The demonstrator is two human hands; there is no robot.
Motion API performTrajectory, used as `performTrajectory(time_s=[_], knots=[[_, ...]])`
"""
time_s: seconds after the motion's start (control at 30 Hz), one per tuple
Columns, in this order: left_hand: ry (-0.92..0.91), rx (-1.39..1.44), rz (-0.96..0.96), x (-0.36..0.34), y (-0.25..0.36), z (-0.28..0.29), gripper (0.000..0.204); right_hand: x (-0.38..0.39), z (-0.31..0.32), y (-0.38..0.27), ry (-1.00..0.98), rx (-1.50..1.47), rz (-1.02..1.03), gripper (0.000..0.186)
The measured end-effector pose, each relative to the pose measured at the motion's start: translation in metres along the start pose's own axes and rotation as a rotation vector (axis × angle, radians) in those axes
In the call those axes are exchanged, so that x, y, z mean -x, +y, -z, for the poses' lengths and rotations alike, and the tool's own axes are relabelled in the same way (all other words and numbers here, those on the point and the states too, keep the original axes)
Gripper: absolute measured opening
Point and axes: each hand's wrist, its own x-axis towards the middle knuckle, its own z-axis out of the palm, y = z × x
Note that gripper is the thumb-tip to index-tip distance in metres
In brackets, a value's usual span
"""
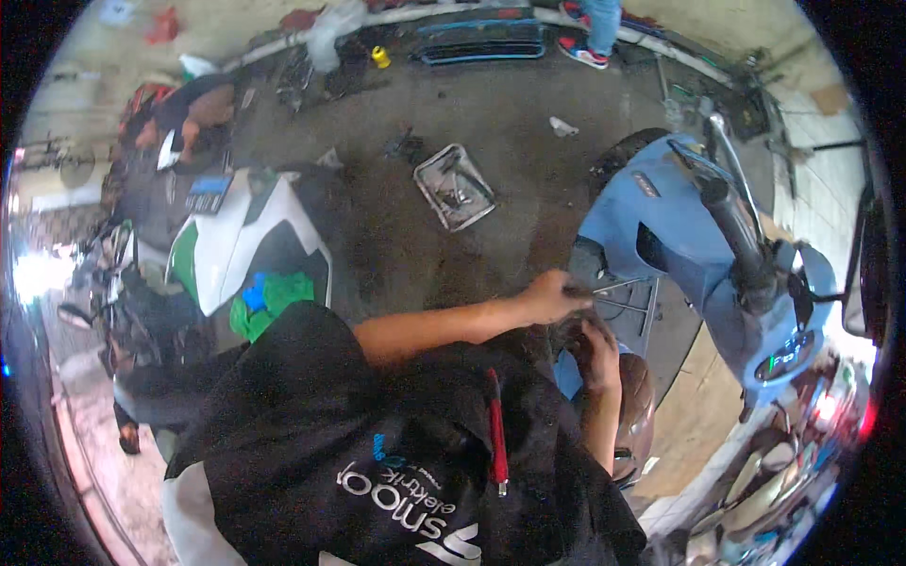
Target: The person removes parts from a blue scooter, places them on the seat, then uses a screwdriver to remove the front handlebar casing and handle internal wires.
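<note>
My left hand (552, 297) is closed around a slender metal tool (604, 291) held beside the blue scooter (613, 217). Just below it, my right hand (597, 354) has curled fingers over a dark area at the scooter's near end; what they hold, if anything, is hidden. A brown seat (634, 415) shows beside my right forearm, partly covered by my arm and body. A metal rack (642, 311) lies past my hands under the scooter. A red pen-like tool (497, 424) sits on the front of my black shirt.
A metal tray (425, 181) with small items lies on the floor ahead. At left stands a white-and-green scooter (217, 255) with green cloths (283, 302). Another person's legs (599, 38) show at the far back. Cardboard (679, 424) and piled parts (764, 472) lie at right.
</note>
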Motion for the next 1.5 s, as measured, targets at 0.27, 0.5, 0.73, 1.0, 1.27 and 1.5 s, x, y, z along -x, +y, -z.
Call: performTrajectory(time_s=[0.27, 0.5, 0.73, 1.0, 1.27, 1.5], knots=[[0.084, 0.205, 0.14, 0.002, -0.002, 0.012, 0.036, -0.034, -0.025, -0.014, 0.045, 0.787, 0.122, 0.037], [-0.03, 0.157, -0.072, -0.042, 0.09, 0.098, 0.033, 0.01, -0.078, -0.1, 0.287, 0.803, 0.309, 0.031], [-0.191, 0.002, -0.63, -0.08, 0.233, 0.163, 0.028, 0.075, -0.098, -0.132, 0.974, 0.039, 0.677, 0.031], [-0.592, -0.532, -1.181, -0.142, 0.321, 0.04, 0.043, 0.066, -0.113, -0.146, 1.308, -0.155, 0.799, 0.039], [-0.764, -0.755, -1.112, -0.166, 0.327, 0.004, 0.049, 0.071, -0.126, -0.124, 1.1, -0.38, 0.792, 0.044], [-0.746, -0.537, -1.195, -0.155, 0.343, 0.013, 0.046, 0.069, -0.139, -0.156, 0.928, -0.485, 0.868, 0.025]])
